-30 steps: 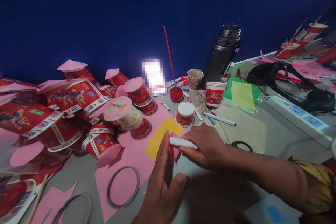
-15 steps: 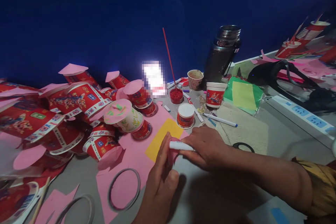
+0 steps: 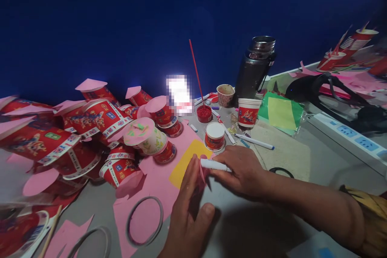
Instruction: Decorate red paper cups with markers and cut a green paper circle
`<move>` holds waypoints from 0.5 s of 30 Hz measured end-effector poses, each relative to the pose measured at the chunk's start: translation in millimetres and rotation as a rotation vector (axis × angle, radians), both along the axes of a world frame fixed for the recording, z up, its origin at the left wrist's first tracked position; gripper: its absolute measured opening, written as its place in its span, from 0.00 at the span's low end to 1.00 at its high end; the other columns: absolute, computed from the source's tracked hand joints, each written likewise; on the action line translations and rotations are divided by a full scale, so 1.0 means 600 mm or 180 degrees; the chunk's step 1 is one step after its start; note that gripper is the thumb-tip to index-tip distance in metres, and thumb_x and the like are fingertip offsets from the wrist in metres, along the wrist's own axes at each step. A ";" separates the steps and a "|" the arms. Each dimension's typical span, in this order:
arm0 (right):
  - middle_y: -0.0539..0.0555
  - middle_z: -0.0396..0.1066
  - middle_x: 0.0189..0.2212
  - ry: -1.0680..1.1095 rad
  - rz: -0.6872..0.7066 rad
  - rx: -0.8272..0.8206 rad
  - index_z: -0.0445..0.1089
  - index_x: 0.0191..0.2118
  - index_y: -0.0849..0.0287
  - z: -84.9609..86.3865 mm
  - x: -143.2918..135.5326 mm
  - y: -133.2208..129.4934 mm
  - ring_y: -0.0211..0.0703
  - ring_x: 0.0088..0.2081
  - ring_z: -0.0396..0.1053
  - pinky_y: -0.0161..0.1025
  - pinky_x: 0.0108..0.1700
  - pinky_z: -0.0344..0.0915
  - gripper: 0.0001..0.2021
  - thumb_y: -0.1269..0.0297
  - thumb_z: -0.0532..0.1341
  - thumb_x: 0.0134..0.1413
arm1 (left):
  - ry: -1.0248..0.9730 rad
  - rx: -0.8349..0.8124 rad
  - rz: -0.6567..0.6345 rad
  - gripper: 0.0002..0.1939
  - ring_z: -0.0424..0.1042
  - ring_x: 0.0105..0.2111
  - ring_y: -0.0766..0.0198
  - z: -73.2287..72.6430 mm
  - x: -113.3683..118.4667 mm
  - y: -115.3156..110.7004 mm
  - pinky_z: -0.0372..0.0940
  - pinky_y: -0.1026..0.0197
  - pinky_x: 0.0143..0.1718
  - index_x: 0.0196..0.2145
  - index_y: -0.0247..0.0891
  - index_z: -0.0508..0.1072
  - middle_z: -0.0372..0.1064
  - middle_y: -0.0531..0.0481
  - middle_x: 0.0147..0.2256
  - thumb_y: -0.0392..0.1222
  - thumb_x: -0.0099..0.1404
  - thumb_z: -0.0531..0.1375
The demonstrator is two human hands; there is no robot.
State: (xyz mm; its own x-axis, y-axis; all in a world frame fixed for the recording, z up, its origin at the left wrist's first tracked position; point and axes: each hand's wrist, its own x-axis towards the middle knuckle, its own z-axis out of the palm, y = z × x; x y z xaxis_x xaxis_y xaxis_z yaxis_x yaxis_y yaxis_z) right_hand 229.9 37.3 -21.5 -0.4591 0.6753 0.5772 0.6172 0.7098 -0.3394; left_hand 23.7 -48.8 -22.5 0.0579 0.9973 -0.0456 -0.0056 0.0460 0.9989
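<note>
While the right hand (image 3: pixel 242 171) kept its fingers wrapped round a white cylindrical plastic marker (image 3: pixel 214 164), the left hand (image 3: pixel 188 213) opened a bit: thumb further out than half a second earlier, wider gap to the palm. Left fingers were straight and together, against a small curved pink paper piece (image 3: pixel 202 171); couldn't tell if they held it or just pressed. Right hand was mostly closed, marker barrel sticking out toward the left fingers, its end at the paper. Paper sat between the hands, above the grey tabletop (image 3: pixel 325 165), near the yellow rectangular paper sheet (image 3: pixel 185 166).

Also changed: a pointed lower corner of the piece showed below the marker, where a rounder outline had been. Probably it had turned or bent, so the hold on it looked loose enough to let it shift.

View tipped slightly, so everything sat lower in frame; the short red paper tub with a white lid (image 3: pixel 215 142), just beyond the hands, looked unmoved, as did the thin grey ring (image 3: pixel 127 225) on the large pink paper sheet (image 3: pixel 163 177).
</note>
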 end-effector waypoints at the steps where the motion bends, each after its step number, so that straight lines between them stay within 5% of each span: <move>1: 0.53 0.81 0.32 0.0000 -0.0010 -0.0001 0.78 0.42 0.58 0.000 0.000 0.000 0.45 0.34 0.74 0.42 0.38 0.56 0.19 0.49 0.58 0.76 | -0.0028 0.0011 0.0014 0.37 0.47 0.78 0.43 0.000 -0.001 0.001 0.52 0.41 0.76 0.73 0.56 0.65 0.50 0.49 0.78 0.61 0.70 0.66; 8: 0.53 0.79 0.30 -0.0164 0.0311 0.0358 0.78 0.44 0.57 0.014 -0.002 0.000 0.44 0.32 0.69 0.43 0.36 0.54 0.19 0.51 0.55 0.79 | -0.0192 -0.0445 -0.0120 0.37 0.50 0.77 0.43 0.006 -0.025 0.013 0.51 0.37 0.76 0.76 0.59 0.57 0.46 0.50 0.79 0.63 0.74 0.60; 15: 0.52 0.77 0.28 -0.0219 0.0266 0.0326 0.78 0.42 0.56 0.016 -0.003 -0.005 0.45 0.31 0.68 0.45 0.36 0.53 0.19 0.52 0.54 0.79 | -0.0064 -0.0108 -0.0392 0.39 0.46 0.78 0.44 0.016 -0.018 0.009 0.48 0.41 0.77 0.76 0.53 0.58 0.46 0.47 0.79 0.61 0.73 0.62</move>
